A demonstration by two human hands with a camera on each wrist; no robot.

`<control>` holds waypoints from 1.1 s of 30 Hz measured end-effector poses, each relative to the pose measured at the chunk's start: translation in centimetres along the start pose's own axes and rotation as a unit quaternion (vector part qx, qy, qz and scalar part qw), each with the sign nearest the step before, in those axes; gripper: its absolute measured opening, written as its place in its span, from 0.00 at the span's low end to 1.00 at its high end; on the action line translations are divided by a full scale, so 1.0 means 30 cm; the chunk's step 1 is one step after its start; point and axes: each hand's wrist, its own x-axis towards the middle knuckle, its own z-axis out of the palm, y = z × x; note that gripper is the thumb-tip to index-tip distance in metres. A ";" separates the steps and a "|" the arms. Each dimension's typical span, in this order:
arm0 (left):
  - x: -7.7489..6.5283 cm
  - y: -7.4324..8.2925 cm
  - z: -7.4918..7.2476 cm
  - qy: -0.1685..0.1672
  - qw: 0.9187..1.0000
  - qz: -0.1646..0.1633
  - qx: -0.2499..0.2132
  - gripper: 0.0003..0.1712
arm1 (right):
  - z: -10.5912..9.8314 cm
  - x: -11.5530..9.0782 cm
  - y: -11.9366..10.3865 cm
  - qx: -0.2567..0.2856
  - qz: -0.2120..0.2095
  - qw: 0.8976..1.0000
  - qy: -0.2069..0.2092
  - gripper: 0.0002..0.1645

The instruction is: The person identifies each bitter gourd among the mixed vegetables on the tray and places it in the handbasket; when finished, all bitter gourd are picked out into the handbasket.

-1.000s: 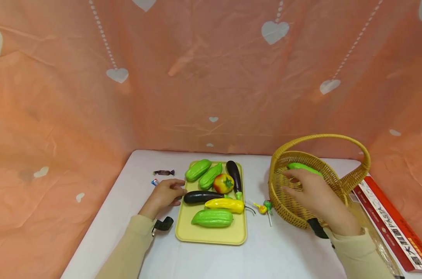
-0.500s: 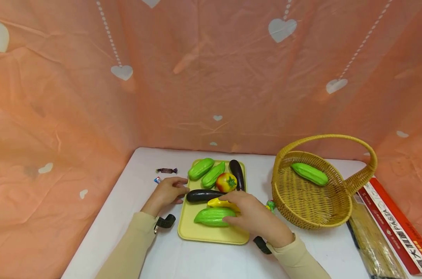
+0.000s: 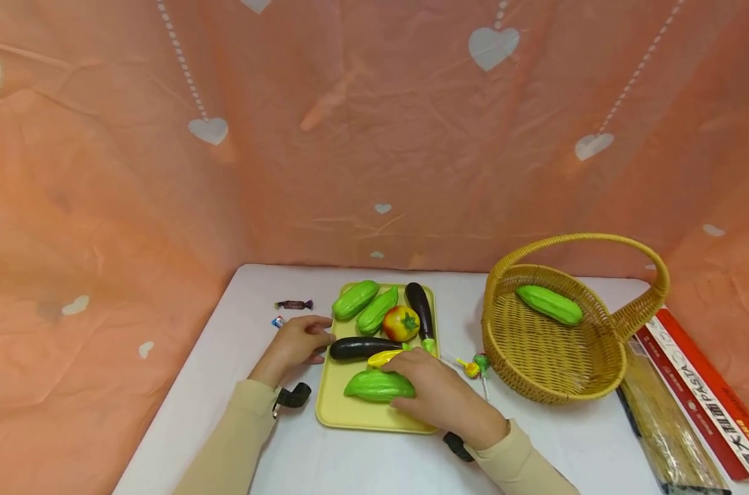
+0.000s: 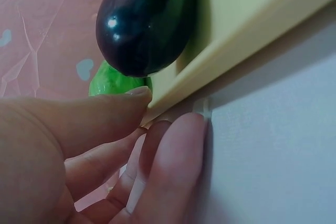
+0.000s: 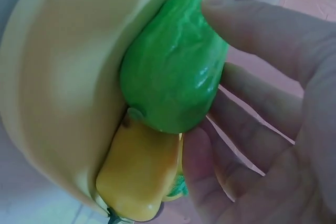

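My right hand [image 3: 442,395] has its thumb and fingers around the right end of a ridged green bitter melon [image 3: 375,386], which lies at the front of the yellow tray [image 3: 343,416]. In the right wrist view the thumb is on one side of the bitter melon [image 5: 170,61] and the fingers are on the other. A yellow pepper [image 5: 137,174] lies beside it, partly covered by the hand in the head view. My left hand [image 3: 294,344] holds the tray's left edge, thumb at the rim [image 4: 189,77], fingers lower down, near the blunt end of a dark eggplant [image 4: 144,24].
Farther back on the tray are two green melons [image 3: 355,300], a red-yellow tomato [image 3: 401,323] and another eggplant [image 3: 418,302]. A wicker basket [image 3: 554,397] at right holds one green melon [image 3: 549,304]. Lollipops [image 3: 471,369], wrapped candy [image 3: 294,304] and pasta packs [image 3: 677,426] lie around.
My right hand has left the basket and moved left to the tray, closing on the front bitter melon. The melon in the basket is now fully visible. My left hand stays at the tray edge.
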 end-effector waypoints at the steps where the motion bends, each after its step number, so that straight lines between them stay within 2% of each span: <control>1: -0.001 -0.001 0.002 0.001 1.000 -0.001 -0.002 0.25 | 0.001 -0.001 0.001 -0.002 0.000 1.000 0.000 0.26; 8: -0.002 0.001 0.007 -0.001 1.000 0.002 -0.013 0.24 | 0.000 -0.006 0.000 -0.004 0.009 1.000 -0.001 0.26; 20: -0.009 0.005 0.000 0.000 1.000 0.000 -0.001 0.25 | -0.007 -0.007 -0.006 -0.003 0.003 1.000 -0.004 0.24; 25: -0.011 0.011 -0.001 0.000 1.000 0.004 0.007 0.25 | -0.013 -0.006 -0.004 -0.007 -0.008 1.000 0.001 0.24; 33: -0.010 0.006 0.003 -0.001 1.000 0.009 -0.004 0.25 | -0.028 -0.013 -0.003 -0.016 -0.019 0.999 0.025 0.23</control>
